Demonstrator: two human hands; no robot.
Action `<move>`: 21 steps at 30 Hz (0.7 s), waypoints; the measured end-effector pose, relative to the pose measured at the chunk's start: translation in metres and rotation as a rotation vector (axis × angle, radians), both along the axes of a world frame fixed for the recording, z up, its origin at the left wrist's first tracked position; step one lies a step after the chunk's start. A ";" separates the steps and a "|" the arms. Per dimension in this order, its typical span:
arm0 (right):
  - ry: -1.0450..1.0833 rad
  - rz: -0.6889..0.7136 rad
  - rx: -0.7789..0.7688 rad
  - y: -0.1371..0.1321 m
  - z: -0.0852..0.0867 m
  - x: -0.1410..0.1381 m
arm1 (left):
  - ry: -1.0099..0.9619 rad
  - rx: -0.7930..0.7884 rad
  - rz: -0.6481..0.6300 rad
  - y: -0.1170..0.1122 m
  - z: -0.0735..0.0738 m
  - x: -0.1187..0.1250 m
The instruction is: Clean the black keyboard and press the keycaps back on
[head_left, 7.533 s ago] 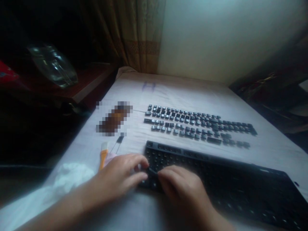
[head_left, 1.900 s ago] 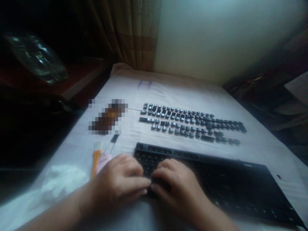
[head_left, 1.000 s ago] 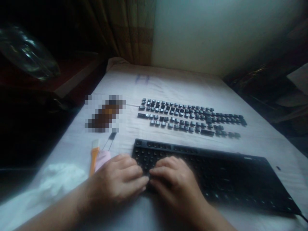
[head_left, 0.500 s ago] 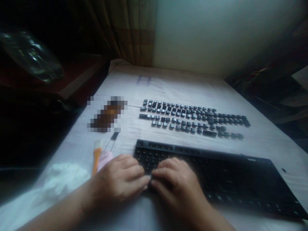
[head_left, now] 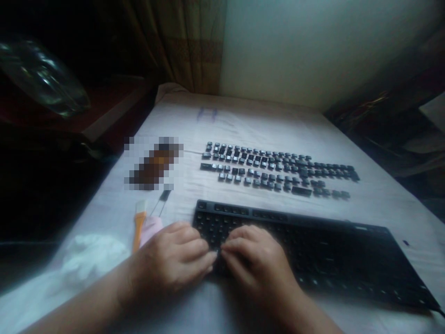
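Observation:
A black keyboard (head_left: 323, 260) lies at a slant in front of me, many of its keycaps off and small posts showing. My left hand (head_left: 179, 255) is closed over its left end, fingers curled and thumb along the near corner. Just right of it, my right hand (head_left: 257, 257) rests low over the keys, thumb and fingertips drawn together in a pinch. Whatever sits between those fingertips is hidden. Behind the keyboard, loose black keycaps (head_left: 271, 177) are spread in several rows on the pale cloth (head_left: 257, 120).
To the left lie an orange-handled brush (head_left: 139, 220), a wire keycap puller (head_left: 166, 196), a pink cloth (head_left: 152, 228) and a crumpled white cloth (head_left: 92, 255). A blurred-out brown item (head_left: 153, 164) sits farther back. One small dark piece (head_left: 406, 243) is at the right.
My right hand's fingertips have shifted slightly right, opening a small gap from the left hand. The left hand stays on the keyboard's end. The view has moved a little.

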State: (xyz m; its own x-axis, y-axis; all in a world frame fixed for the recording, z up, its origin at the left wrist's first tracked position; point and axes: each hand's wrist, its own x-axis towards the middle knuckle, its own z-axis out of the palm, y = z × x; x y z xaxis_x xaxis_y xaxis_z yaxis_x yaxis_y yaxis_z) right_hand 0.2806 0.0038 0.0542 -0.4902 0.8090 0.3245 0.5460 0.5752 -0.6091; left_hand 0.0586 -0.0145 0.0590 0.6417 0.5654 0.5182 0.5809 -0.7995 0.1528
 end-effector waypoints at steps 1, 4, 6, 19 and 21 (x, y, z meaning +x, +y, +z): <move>-0.002 0.000 -0.009 0.000 0.001 0.000 | 0.001 0.001 -0.003 0.000 0.000 0.000; -0.008 0.005 -0.028 0.000 0.002 -0.001 | 0.006 0.005 -0.007 0.000 0.001 0.001; -0.019 0.005 -0.032 0.000 0.002 -0.001 | 0.011 0.011 -0.013 0.001 0.002 0.003; -0.021 0.024 -0.033 0.002 0.003 -0.001 | 0.010 -0.020 -0.024 0.003 0.005 0.005; 0.046 0.038 -0.053 0.004 0.003 0.002 | 0.000 -0.013 -0.024 0.003 0.004 0.005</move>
State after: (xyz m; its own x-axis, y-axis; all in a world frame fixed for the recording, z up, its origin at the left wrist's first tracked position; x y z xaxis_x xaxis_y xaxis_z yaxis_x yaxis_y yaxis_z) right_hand 0.2826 0.0081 0.0576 -0.5069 0.8065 0.3043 0.4952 0.5614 -0.6630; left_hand 0.0636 -0.0113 0.0631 0.6551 0.5565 0.5109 0.5613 -0.8112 0.1638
